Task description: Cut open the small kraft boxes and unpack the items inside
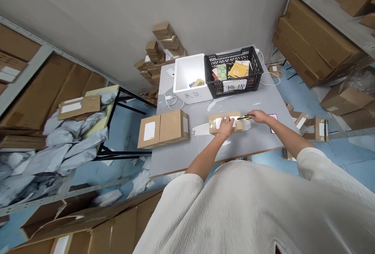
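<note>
A small cardboard box (pixel 215 122) with a white label lies on the grey table in front of me. My left hand (pixel 226 126) grips it from above, with fingers curled over the label and near side. In my right hand (pixel 258 116) is a utility knife (pixel 243 118) with yellow on its body. Its front end reaches the right part of the box top; whether the blade touches the cardboard, I cannot tell. Beside my right wrist a phone (pixel 273 122) lies on the table.
A larger taped carton (pixel 164 129) sits at the table's left edge. Behind are a white foam box (pixel 190 73) and a black plastic crate (pixel 234 72) with coloured packets. Grey mailing bags (pixel 61 140) pile up on the left. Shelves of cartons (pixel 316 43) stand at right.
</note>
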`<state>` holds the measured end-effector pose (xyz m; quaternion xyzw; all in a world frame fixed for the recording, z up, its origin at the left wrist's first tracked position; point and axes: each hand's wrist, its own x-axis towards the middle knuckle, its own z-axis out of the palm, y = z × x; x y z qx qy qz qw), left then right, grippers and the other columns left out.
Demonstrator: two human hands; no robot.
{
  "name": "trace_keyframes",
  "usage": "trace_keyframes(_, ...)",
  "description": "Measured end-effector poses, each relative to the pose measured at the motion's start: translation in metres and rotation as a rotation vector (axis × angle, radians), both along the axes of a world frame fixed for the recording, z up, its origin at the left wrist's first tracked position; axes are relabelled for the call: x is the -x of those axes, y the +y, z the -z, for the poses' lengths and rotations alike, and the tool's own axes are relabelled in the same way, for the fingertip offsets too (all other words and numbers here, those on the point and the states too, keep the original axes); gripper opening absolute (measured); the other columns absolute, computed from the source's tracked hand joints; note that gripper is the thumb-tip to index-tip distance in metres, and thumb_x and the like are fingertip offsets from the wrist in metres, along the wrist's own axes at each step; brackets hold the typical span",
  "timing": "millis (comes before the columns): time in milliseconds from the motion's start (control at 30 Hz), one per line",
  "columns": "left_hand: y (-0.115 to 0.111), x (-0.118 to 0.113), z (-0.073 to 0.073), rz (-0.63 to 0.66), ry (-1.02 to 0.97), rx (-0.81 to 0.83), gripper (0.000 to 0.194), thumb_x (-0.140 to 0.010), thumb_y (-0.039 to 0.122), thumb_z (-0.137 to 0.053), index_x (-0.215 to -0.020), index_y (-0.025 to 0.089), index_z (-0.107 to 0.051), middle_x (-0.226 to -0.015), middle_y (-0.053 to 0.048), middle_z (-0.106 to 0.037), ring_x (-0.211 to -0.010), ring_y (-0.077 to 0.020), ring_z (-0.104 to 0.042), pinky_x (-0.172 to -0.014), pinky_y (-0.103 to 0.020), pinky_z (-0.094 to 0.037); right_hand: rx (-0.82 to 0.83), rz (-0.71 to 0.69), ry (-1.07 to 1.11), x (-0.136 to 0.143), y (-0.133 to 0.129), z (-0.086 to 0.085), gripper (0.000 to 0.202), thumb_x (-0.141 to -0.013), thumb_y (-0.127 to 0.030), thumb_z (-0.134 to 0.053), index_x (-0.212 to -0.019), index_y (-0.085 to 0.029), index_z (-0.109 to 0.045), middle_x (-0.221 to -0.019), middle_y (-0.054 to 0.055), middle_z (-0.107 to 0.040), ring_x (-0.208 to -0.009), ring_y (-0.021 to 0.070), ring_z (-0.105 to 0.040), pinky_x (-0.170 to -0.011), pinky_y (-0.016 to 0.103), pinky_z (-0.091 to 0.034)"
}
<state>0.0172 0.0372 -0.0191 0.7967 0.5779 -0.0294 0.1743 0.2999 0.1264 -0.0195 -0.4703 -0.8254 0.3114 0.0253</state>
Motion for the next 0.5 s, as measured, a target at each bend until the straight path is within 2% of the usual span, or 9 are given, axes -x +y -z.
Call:
trace_keyframes(100, -0.001, 0.001, -0.002, 0.004, 0.002, -0.008, 0.064, -0.086, 0.033, -0.088, -0.143, 0.028, -0.057, -0.141, -0.013, -0.062, -0.133, -0.0319, -0.064, -0.132, -0.052, -0.028, 0.166, 0.039, 0.063, -0.006, -0.010, 0.000, 0.031, -0.099, -0.049, -0.061, -0.101, -0.027, -0.083, -0.088, 0.003, -0.078, -0.083, 0.0218, -0.065, -0.076, 0.028, -0.048)
trace_keyframes(200, 0.000, 0.002, -0.004, -0.001, 0.007, -0.022, 0.067, -0.087, 0.034, -0.088, -0.145, 0.024, -0.056, -0.142, -0.015, -0.061, -0.133, -0.0310, -0.064, -0.133, -0.048, -0.027, 0.323, 0.075, 0.104, -0.012, -0.022, 0.001, 0.031, -0.093, -0.053, -0.067, -0.095, -0.026, -0.081, -0.079, 0.000, -0.075, -0.075, 0.0190, -0.062, -0.071, 0.027, -0.049)
trace_keyframes(300, 0.000, 0.002, -0.006, -0.003, 0.004, -0.015, 0.068, -0.087, 0.035, -0.088, -0.146, 0.023, -0.056, -0.142, -0.016, -0.060, -0.133, -0.0322, -0.064, -0.132, -0.048, -0.029, 0.362, 0.129, 0.109, -0.019, -0.036, 0.000, 0.031, -0.092, -0.053, -0.068, -0.093, -0.024, -0.078, -0.081, 0.000, -0.074, -0.073, 0.0183, -0.063, -0.067, 0.026, -0.049)
trace_keyframes(367, -0.001, 0.003, -0.008, -0.006, -0.011, -0.003, 0.070, -0.088, 0.036, -0.086, -0.149, 0.024, -0.054, -0.143, -0.015, -0.060, -0.132, -0.0338, -0.064, -0.127, -0.048, -0.036, 0.377, 0.204, 0.120, -0.024, -0.045, -0.001, 0.031, -0.095, -0.053, -0.066, -0.094, -0.023, -0.074, -0.080, 0.001, -0.073, -0.070, 0.0179, -0.064, -0.062, 0.026, -0.048)
trace_keyframes(500, 0.000, 0.006, -0.014, -0.044, -0.091, -0.014, 0.072, -0.100, 0.039, -0.069, -0.165, 0.024, -0.041, -0.153, -0.017, -0.055, -0.129, -0.0340, -0.066, -0.112, -0.044, -0.050, 0.429, 0.378, 0.232, -0.030, -0.060, -0.009, 0.031, -0.099, -0.054, -0.066, -0.099, -0.023, -0.066, -0.084, 0.004, -0.076, -0.070, 0.0178, -0.068, -0.059, 0.024, -0.049)
